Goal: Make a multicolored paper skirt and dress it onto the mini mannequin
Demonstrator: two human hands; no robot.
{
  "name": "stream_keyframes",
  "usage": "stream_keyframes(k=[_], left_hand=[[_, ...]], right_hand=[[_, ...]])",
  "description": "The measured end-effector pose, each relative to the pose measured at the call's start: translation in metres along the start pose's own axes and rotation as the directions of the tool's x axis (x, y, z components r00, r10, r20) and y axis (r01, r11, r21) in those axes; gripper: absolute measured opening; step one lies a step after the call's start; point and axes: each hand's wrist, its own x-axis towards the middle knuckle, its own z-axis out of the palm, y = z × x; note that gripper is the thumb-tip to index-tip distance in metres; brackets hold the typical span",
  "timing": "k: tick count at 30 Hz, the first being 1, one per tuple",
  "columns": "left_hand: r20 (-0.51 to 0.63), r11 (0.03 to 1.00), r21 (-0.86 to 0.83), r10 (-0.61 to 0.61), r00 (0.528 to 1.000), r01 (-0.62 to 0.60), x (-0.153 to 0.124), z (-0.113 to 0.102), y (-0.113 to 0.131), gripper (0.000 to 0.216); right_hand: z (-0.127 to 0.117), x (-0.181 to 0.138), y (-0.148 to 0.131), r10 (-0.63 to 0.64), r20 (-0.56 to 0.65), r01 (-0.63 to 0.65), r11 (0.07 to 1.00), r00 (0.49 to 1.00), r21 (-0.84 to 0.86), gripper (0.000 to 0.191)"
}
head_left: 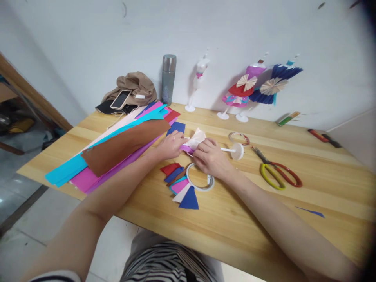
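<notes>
My left hand (172, 145) and my right hand (210, 158) meet at the middle of the wooden table (308, 203). Both are closed on a small white mannequin figure (197, 140) wrapped in pale pink and purple paper. Its white stick and round base (236, 150) poke out to the right, lying on its side. Just below the hands lie a tape ring (202, 184) and a fan of small coloured paper triangles (182, 184).
Long sheets of coloured paper (117, 150) lie at the left. Scissors (277, 172) with red and yellow handles rest to the right. Dressed paper-doll figures (255, 84), a bare mannequin (199, 78), a steel flask (168, 78) and a phone on cloth (120, 98) stand by the wall.
</notes>
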Motion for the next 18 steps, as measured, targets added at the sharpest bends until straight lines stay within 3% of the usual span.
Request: stream_keyframes(k=[18], left_hand=[[0.039,1.0,0.015,-0.018,0.999,0.017,0.002,-0.003,0.0,0.028]], right_hand=[[-0.025,-0.046,0.017,0.064,0.02,-0.062,0.993,0.998,-0.098,0.019]])
